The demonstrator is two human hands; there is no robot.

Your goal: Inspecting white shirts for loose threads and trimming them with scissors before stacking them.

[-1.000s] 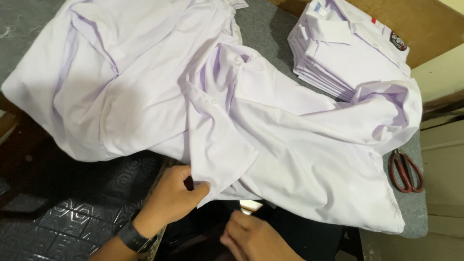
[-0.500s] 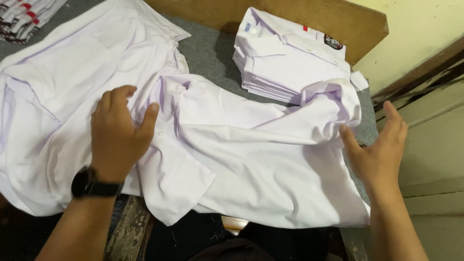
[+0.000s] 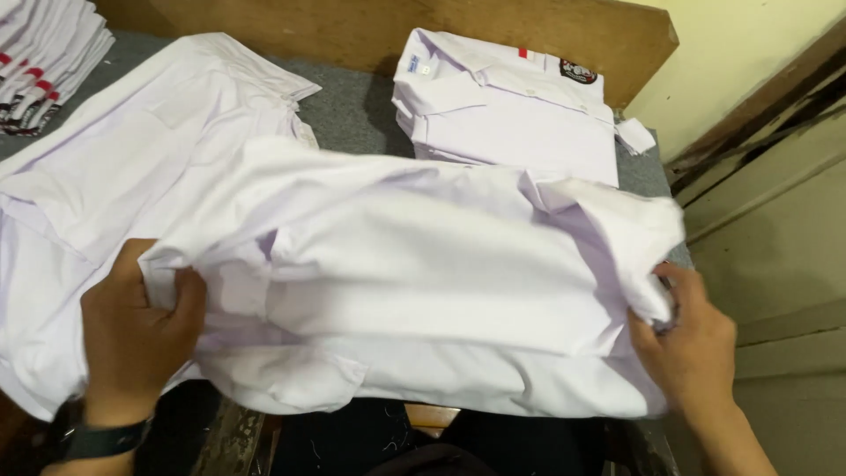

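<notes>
The left hand (image 3: 132,344) came in from the lower left, a dark watch (image 3: 101,438) on its wrist, the fingers curled up and closed on the left edge of a white shirt (image 3: 423,273) — the thumb pressed on top of the cloth, the fabric pinched beneath it. The right hand (image 3: 692,344) reached in from the lower right, palm turned inward, its fingers bunched into the shirt's right end, where the cloth gathered into a crumpled fold. Both hands were gripping the same shirt, one at each end.

The shirt lay stretched sideways between them, folded over itself lengthwise, plain white with soft creases. It rested across the near part of the grey worktop (image 3: 352,106), partly over another white shirt (image 3: 132,159) spread flat to the left. Behind it, near the wooden back board (image 3: 352,26), sat a neat stack of folded white shirts (image 3: 511,115) — the top one bearing a small badge. More folded shirts (image 3: 44,62) showed at the far left corner.
</notes>
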